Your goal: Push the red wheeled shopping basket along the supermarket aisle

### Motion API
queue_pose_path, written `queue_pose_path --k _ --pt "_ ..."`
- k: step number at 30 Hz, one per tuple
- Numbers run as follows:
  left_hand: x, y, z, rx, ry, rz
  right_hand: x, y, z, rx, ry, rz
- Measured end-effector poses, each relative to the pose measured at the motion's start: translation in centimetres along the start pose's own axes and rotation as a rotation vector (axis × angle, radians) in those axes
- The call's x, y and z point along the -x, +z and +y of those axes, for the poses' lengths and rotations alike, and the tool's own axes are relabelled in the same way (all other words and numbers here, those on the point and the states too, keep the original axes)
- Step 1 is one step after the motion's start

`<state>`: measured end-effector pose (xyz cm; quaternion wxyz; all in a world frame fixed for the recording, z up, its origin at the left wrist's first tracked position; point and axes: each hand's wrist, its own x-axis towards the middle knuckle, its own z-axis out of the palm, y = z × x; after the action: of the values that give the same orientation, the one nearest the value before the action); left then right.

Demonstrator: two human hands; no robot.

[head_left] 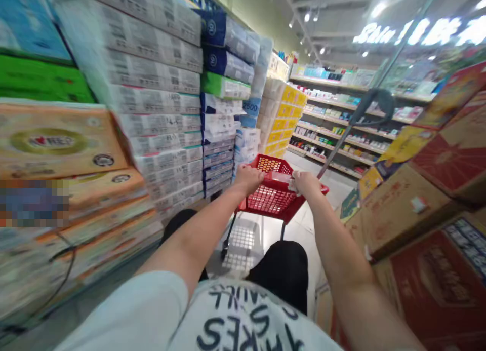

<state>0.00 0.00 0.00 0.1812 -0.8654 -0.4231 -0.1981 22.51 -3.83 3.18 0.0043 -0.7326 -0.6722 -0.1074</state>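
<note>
A red plastic shopping cart (269,199) with mesh walls stands in front of me, its basket showing nothing I can make out inside. My left hand (248,179) is closed round the left part of its handle. On the right part of the handle, my right hand (306,184) is also closed, with a small crumpled whitish thing (293,184) between its fingers and the bar. Between the two hands the middle of the red handle (277,177) is visible.
Tall stacks of packaged tissue (163,92) line the left side. Cardboard boxes (406,209) are piled at the right, near my right arm. Stocked shelves (341,123) stand ahead, beyond a pale floor (304,214). A grey pole slants at the right.
</note>
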Motion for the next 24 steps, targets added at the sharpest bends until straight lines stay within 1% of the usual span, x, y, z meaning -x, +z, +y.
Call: queue_pose_path --k 2,4,5,7,8,9,10,13,14,15,16,19,20,21,22,24 --pt "0.0 0.0 0.3 0.013 -0.008 0.014 1.1 0.8 -0.3 -0.026 0.053 0.060" --pt "0.0 0.0 0.4 0.026 -0.018 0.033 2.2 1.9 -0.9 -0.070 0.116 0.183" --pt "0.0 0.1 0.5 0.032 -0.018 0.047 2.8 2.5 -1.2 -0.114 0.189 0.296" --pt "0.0 0.2 0.5 0.041 -0.025 0.068 3.6 3.5 -1.7 -0.192 0.269 0.516" --pt "0.0 0.2 0.4 0.045 -0.030 0.070 3.8 3.7 -1.7 -0.219 0.276 0.570" --pt "-0.1 0.2 0.4 0.047 -0.035 0.067 3.8 3.7 -1.6 -0.236 0.261 0.576" --pt "-0.1 0.2 0.3 0.047 -0.035 0.062 3.7 3.4 -1.3 -0.250 0.245 0.532" --pt "-0.2 0.2 0.4 0.042 -0.025 0.051 2.8 2.4 0.1 -0.287 0.228 0.339" --pt "-0.3 0.2 0.5 0.042 -0.020 0.056 2.7 2.3 0.6 -0.301 0.233 0.317" --pt "-0.3 0.2 0.6 0.045 -0.015 0.062 2.7 2.5 0.8 -0.313 0.241 0.341" --pt "-0.3 0.2 0.7 0.051 -0.014 0.069 2.9 3.0 0.9 -0.322 0.246 0.414" --pt "-0.2 0.5 1.1 0.068 -0.023 0.109 4.0 5.4 0.5 -0.341 0.198 0.770" --pt "-0.1 0.6 1.2 0.068 -0.029 0.138 4.4 6.1 0.3 -0.347 0.172 0.866" --pt "0.1 0.8 1.3 0.063 -0.036 0.177 4.6 6.6 0.2 -0.350 0.149 0.921" --pt "0.3 1.0 1.4 0.055 -0.041 0.223 4.7 6.9 0.1 -0.349 0.136 0.933" --pt "0.8 1.5 1.8 0.031 -0.020 0.291 4.6 6.9 -0.1 -0.333 0.113 0.887"
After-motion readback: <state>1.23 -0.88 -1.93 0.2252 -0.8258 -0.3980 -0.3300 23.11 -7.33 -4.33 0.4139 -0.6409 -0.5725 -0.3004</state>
